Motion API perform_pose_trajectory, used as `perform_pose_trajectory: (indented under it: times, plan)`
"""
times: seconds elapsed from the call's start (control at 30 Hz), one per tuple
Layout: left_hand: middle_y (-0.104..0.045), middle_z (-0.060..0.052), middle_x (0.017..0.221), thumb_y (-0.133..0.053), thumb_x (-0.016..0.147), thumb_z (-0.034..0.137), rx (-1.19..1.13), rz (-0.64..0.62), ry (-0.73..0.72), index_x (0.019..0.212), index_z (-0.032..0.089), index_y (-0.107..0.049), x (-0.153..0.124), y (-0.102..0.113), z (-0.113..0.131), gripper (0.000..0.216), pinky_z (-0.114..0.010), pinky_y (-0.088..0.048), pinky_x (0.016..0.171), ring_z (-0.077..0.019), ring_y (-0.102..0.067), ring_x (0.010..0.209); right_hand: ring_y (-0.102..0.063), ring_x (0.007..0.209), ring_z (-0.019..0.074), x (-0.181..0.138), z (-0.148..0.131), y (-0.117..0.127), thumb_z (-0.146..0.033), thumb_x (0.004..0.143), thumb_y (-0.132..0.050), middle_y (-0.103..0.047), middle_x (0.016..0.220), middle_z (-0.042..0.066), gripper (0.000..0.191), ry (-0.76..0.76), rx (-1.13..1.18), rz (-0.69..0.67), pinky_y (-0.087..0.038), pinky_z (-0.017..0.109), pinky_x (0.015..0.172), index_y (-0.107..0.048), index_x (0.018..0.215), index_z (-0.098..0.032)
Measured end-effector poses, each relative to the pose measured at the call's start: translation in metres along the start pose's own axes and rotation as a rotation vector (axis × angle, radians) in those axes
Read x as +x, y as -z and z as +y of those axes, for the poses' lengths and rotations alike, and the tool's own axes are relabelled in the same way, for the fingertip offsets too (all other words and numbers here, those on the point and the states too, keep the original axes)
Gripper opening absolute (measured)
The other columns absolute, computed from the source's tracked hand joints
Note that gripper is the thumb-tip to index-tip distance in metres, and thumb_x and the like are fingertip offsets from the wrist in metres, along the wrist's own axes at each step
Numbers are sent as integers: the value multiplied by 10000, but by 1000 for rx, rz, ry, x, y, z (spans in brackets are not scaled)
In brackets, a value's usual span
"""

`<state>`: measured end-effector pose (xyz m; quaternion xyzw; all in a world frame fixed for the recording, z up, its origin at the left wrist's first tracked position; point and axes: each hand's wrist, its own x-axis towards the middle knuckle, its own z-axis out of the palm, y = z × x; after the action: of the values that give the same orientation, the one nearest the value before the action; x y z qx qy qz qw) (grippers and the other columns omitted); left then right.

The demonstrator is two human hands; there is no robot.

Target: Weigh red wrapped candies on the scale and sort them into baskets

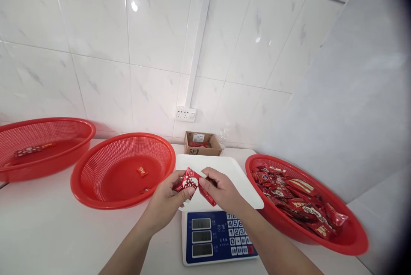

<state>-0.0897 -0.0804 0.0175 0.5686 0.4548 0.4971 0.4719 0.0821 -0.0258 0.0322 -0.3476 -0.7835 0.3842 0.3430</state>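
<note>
My left hand (170, 200) is closed around a red snack packet (190, 181) with white and red print, held above the white weighing plate (224, 166) of a digital scale. A second packet or a fold seems tucked under its fingers, but I cannot make it out. My right hand (221, 189) pinches the red wrapper at its right side, thumb on top. Below both hands is the scale's blue panel (205, 238), with three grey displays and a keypad partly covered by my right forearm.
At the right, a red basket (356, 243) holds many red packets. Left of the scale stands a red basket (78, 185) with a small packet (141, 171) inside; another red basket (90, 131) is farther left. Behind the scale sit a cardboard box (205, 151) and a wall socket (186, 113).
</note>
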Motion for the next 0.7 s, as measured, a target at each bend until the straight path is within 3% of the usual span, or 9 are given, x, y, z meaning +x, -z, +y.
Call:
perform_pose_trajectory:
  times: [0.07,0.2,0.37,0.43,0.53,0.63,0.7]
  plan:
    - [-574,-5,824,-587,781,429,26,-16,8,1031,200,-574,0,-1,1,340,-221,-445,577,-126,-516,699,-369,583,99,-4,-3,2,-407,852,-475,-389,623,-39,306,47,-56,26,-318,245,549,-450,636,-191]
    - [-567,-9,813,-569,793,444,8,-42,-29,956,190,-604,-1,-3,0,304,-230,-432,623,-131,-498,719,-381,619,104,-10,-6,3,-374,850,-485,-407,657,-30,273,59,-13,42,-321,247,578,-464,652,-189]
    - [-565,-4,728,-570,787,450,19,-30,-40,851,163,-597,1,-2,-2,296,-223,-418,591,-128,-507,671,-368,539,86,-12,0,-2,-436,806,-556,-414,591,-42,296,-108,259,25,-313,230,514,-508,658,-185]
    - [-606,-25,776,-544,792,471,60,72,-1,902,163,-580,4,4,-3,329,-242,-453,592,-146,-550,682,-406,530,82,-11,4,-4,-463,774,-594,-486,634,-25,283,-239,493,71,-336,221,495,-565,723,-186]
    - [-616,-88,1058,-490,817,468,216,382,19,1200,200,-464,11,21,-5,468,-314,-506,675,-203,-610,829,-515,607,104,-8,10,-3,-464,711,-663,-576,789,15,294,-393,847,207,-429,238,551,-627,832,-198]
    - [-307,-125,1445,-497,817,440,491,572,-7,1396,274,-235,13,35,-6,657,-461,-439,888,-321,-415,1226,-552,633,120,-3,14,0,-439,716,-664,-582,779,7,285,-483,1050,282,-477,264,617,-634,885,-212]
    - [-181,-99,1503,-494,819,447,599,562,-34,1389,289,-269,11,33,-5,633,-519,-363,959,-352,-228,1334,-559,655,129,0,15,-2,-423,745,-637,-590,781,10,270,-487,1085,298,-485,270,636,-626,921,-219]
